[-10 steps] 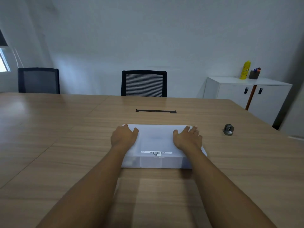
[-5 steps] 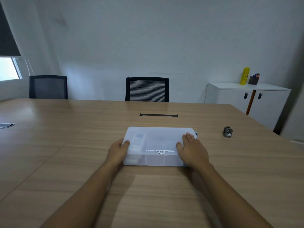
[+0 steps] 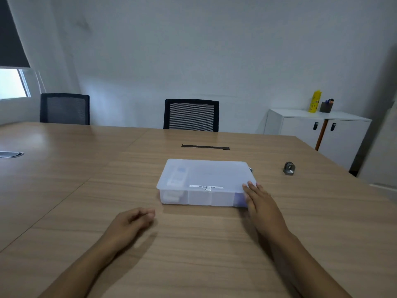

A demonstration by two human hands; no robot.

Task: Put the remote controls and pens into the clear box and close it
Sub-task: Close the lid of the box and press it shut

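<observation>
The clear box (image 3: 206,181) lies lidded mid-table (image 3: 193,244), with a barcode sticker (image 3: 206,187) too small to read and a white remote (image 3: 177,176) showing inside. The left hand (image 3: 131,224) has come off it, fingers loosely curled, empty; the right hand (image 3: 261,203) still rests flat against its right near corner

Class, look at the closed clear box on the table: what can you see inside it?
Through the clear box lid, one pale remote control shows at its left end. The rest is too frosted to make out; no pens can be seen.
</observation>
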